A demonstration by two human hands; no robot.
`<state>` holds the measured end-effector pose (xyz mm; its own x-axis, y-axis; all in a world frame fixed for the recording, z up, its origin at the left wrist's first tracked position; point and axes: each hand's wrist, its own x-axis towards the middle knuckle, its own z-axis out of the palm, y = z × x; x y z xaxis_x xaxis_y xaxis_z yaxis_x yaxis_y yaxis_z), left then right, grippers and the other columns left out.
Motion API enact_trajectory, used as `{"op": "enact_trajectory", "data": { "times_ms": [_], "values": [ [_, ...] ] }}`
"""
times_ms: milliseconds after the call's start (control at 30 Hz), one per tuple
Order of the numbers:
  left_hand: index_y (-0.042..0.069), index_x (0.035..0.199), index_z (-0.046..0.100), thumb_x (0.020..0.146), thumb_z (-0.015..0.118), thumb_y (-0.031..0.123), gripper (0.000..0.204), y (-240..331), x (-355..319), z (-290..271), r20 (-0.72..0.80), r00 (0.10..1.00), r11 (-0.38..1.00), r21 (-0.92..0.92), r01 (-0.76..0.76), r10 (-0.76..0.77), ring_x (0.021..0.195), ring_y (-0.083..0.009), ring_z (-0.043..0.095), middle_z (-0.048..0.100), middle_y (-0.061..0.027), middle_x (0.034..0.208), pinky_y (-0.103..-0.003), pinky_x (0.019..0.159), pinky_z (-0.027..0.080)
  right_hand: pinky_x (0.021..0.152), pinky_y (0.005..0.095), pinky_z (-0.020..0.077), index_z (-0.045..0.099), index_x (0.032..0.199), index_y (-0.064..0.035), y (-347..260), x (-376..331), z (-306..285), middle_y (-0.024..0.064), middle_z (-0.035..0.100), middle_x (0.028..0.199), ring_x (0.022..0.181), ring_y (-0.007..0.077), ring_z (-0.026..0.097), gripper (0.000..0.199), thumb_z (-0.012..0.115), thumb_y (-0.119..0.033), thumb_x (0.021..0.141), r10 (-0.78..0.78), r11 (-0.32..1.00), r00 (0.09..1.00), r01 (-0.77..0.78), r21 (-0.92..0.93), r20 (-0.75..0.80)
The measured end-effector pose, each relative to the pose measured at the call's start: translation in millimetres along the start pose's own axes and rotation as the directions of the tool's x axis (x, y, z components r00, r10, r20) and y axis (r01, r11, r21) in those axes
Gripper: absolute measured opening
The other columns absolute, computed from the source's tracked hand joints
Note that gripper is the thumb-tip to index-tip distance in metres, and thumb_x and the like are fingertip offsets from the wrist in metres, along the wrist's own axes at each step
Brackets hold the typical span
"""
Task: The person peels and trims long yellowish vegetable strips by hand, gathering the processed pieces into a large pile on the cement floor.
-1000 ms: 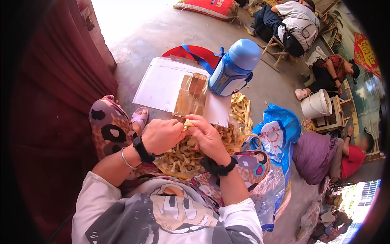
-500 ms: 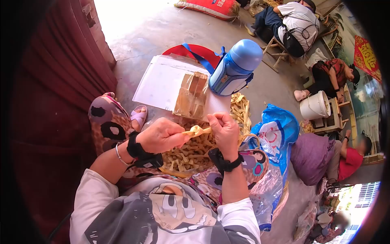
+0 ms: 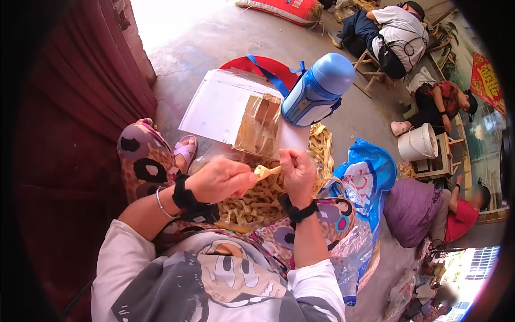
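Between my two hands a pale yellow strip is stretched, with a small knot beside my left fingertips. My left hand pinches one end, its fingers curled in. The other end is gripped in my right hand, thumb pressed against the bent fingers. Below them, over my lap, lies a heap of similar yellow pieces, many of them looking knotted. More long loose strips hang together just beyond my right hand.
Ahead stand a blue flask with a strap, a taped brown block and a white board over something red. A blue-and-clear plastic bag lies at right. Several people sit farther right near a white bucket. A dark red curtain hangs left.
The knot in the strip looks smaller and tighter, and lies nearer my left fingers. Less of the strip shows between my hands. The whole view has shifted slightly.
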<state>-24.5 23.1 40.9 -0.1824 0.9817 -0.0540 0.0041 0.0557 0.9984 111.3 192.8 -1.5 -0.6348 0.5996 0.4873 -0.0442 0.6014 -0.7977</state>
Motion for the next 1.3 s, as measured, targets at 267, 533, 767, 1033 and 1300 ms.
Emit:
{"op": "enact_trajectory", "data": {
  "times_ms": [267, 533, 767, 1033, 1300],
  "values": [
    [0.002, 0.099, 0.053, 0.099, 0.045, 0.024, 0.024, -20, 11, -14, -0.170, 0.985, 0.990, -0.143, -0.009, -0.016, 0.076, -0.0093, 0.057, 0.062, -0.0042, 0.087, -0.023, 0.070, 0.047, 0.050, 0.0201, 0.0388, 0.059, 0.087, -0.0018, -15, 2, -2, -0.0012, 0.055, 0.065, 0.055, 0.0047, 0.048, 0.011, 0.067, -0.008, 0.085, 0.000, 0.990, 1.000, 0.002, 0.138, -0.015],
    [0.005, 0.091, 0.051, 0.094, 0.055, 0.015, 0.011, -16, 11, -5, 0.110, 0.965, 0.807, -0.531, 0.259, -0.237, 0.068, -0.0118, 0.060, 0.063, -0.0081, 0.080, -0.025, 0.059, 0.049, 0.049, 0.0261, 0.0436, 0.059, 0.086, -0.0030, -18, -4, 15, 0.0085, 0.059, 0.064, 0.051, 0.0160, 0.054, 0.011, 0.068, -0.009, 0.084, -0.094, 0.995, 0.991, 0.092, 0.025, 0.094],
    [0.005, 0.086, 0.053, 0.087, 0.059, 0.007, 0.006, -25, 14, -18, 0.125, 0.981, 0.905, -0.382, 0.187, -0.150, 0.065, -0.0119, 0.058, 0.059, -0.0036, 0.074, -0.025, 0.058, 0.046, 0.050, 0.0293, 0.0457, 0.059, 0.085, -0.0042, -11, 1, 5, 0.0117, 0.060, 0.067, 0.053, 0.0237, 0.058, 0.012, 0.068, -0.013, 0.084, -0.064, 0.988, 0.981, 0.088, -0.127, 0.185],
    [0.007, 0.091, 0.057, 0.074, 0.061, 0.003, 0.018, -9, 25, -23, -0.086, 0.858, 0.514, 0.829, -0.221, 0.507, 0.085, -0.0262, 0.058, 0.060, -0.0064, 0.085, -0.034, 0.073, 0.049, 0.060, 0.0327, 0.0475, 0.063, 0.093, -0.0041, -7, 20, -13, 0.0126, 0.062, 0.074, 0.065, 0.0275, 0.060, 0.017, 0.058, -0.020, 0.088, 0.064, 0.991, 0.909, -0.008, -0.136, 0.413],
    [0.005, 0.093, 0.060, 0.077, 0.062, 0.004, 0.016, -26, 44, -20, -0.140, 0.791, 0.360, 0.927, -0.108, 0.596, 0.086, -0.0254, 0.056, 0.059, -0.0060, 0.089, -0.034, 0.076, 0.049, 0.060, 0.0373, 0.0463, 0.063, 0.091, -0.0049, 5, 24, 5, 0.0144, 0.062, 0.079, 0.069, 0.0327, 0.060, 0.013, 0.059, -0.017, 0.088, 0.020, 0.965, 0.973, 0.042, -0.258, 0.231]
  ]
}}
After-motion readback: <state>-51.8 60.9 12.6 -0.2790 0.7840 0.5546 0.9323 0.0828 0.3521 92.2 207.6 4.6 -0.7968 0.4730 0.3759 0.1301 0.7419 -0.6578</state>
